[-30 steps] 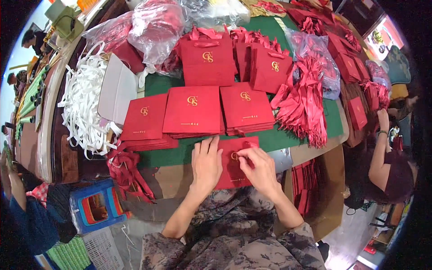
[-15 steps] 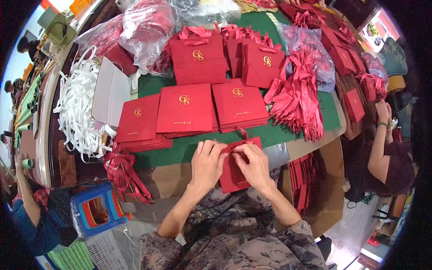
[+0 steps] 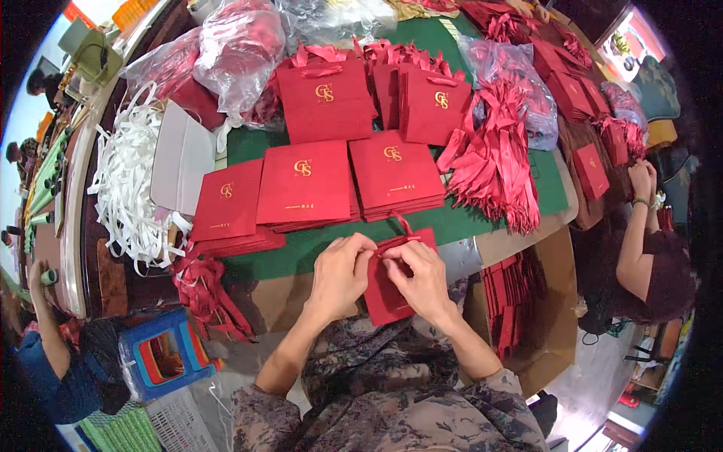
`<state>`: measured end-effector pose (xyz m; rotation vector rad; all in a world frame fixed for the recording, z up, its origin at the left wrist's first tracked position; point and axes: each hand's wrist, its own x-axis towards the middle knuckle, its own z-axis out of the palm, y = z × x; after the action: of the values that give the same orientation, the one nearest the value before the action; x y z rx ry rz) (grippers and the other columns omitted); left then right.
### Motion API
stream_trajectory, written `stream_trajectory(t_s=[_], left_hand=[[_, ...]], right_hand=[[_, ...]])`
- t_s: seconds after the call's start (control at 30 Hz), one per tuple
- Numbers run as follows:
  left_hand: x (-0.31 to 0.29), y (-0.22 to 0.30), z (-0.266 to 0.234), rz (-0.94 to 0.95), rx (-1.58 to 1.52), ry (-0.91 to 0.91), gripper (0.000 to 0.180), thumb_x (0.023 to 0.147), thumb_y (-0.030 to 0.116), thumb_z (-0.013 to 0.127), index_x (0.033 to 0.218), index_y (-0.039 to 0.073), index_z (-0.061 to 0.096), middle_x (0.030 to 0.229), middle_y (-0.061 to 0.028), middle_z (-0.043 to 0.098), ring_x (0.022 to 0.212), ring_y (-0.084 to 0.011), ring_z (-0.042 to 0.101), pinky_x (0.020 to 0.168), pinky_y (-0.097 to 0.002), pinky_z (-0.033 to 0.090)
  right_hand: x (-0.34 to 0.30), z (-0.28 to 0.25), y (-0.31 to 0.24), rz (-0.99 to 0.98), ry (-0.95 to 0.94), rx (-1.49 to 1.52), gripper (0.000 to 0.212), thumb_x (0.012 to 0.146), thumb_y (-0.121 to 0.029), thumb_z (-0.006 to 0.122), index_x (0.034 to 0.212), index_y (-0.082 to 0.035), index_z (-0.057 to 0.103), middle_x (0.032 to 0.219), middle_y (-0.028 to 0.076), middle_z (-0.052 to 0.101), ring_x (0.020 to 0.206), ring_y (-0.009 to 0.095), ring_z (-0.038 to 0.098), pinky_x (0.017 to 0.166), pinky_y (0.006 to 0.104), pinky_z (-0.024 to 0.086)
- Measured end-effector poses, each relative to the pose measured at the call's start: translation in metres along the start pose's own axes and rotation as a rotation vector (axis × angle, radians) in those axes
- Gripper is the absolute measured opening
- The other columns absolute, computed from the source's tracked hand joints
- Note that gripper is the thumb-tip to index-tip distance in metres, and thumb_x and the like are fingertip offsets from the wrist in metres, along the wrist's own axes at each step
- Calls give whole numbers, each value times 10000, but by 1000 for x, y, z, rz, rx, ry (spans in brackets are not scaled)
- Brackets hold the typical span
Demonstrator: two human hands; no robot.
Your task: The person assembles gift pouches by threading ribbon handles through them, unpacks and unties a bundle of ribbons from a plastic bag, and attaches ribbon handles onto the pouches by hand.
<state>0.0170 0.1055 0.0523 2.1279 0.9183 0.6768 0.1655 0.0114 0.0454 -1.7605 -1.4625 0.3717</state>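
The flat red paper gift bag [image 3: 385, 290] is now lying tilted at the near edge of the green surface [image 3: 482, 222], pulled closer than a moment ago. The left hand [image 3: 340, 275] and right hand [image 3: 422, 280] are both pinching its thin red ribbon handle [image 3: 398, 239], fingers curled narrow. Stacks of flat red bags with gold emblems [image 3: 305, 184] are lying just beyond, and a heap of red ribbons [image 3: 497, 169] to the right.

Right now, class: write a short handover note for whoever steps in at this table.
Left hand and right hand both grip the flat red paper bag at the table edge, fingers at its ribbon handle.
Three stacks of flat bags lie just beyond; finished upright bags stand behind them.
Loose red ribbons are heaped to the right.
Handle on this bag not yet finished.
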Motion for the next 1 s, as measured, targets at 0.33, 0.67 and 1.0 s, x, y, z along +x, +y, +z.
stream_trajectory(t_s=[0.33,0.67,1.0], left_hand=[[-3,11,10,-33,57,48,55,875,58,645,927,43,652,781,-129,651,733,-303,632,660,-407,495],[-3,19,11,-39,-17,108,54,877,39,633,928,34,651,805,-135,660,746,-317,626,674,-412,495],[-3,32,10,-102,-6,28,104,839,41,677,939,39,649,827,-111,678,709,-279,609,642,-382,491]], right_hand=[[8,1,-10,111,-11,-24,132,762,-78,722,854,-35,639,808,117,663,769,300,657,686,398,511],[4,4,-14,291,89,222,159,767,-64,750,872,-28,636,833,115,680,764,267,677,672,377,517],[-7,-1,-5,78,115,3,154,833,-122,713,894,-39,599,834,96,625,801,313,628,720,436,505]])
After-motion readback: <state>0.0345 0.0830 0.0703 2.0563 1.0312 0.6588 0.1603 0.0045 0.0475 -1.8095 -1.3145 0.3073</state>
